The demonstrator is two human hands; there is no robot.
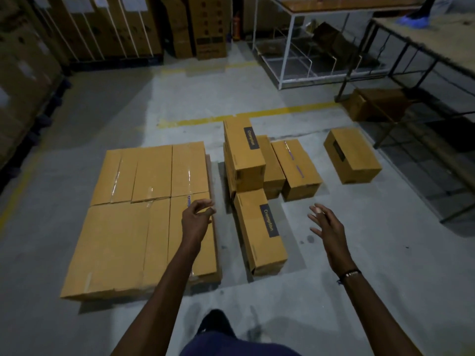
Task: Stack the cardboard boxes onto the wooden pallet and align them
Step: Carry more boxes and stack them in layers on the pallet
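Note:
Several brown cardboard boxes (133, 222) lie packed flat in one layer on the left; the pallet under them is almost wholly hidden. To their right on the floor lies a long box with a dark label (259, 232). Behind it stands a taller labelled box (244, 155), with a taped box (298, 168) beside it. A single box (352, 155) sits farther right. My left hand (196, 218) hovers over the layer's right edge, fingers loosely curled, holding nothing. My right hand (326, 227) is spread in the air to the right of the long box.
Tall stacks of cartons (97, 29) line the left wall and back. A white metal rack (308, 47) and a dark-framed table (437, 47) stand at the right, with a box (370, 104) under the table. Yellow floor lines (205, 120) cross the concrete.

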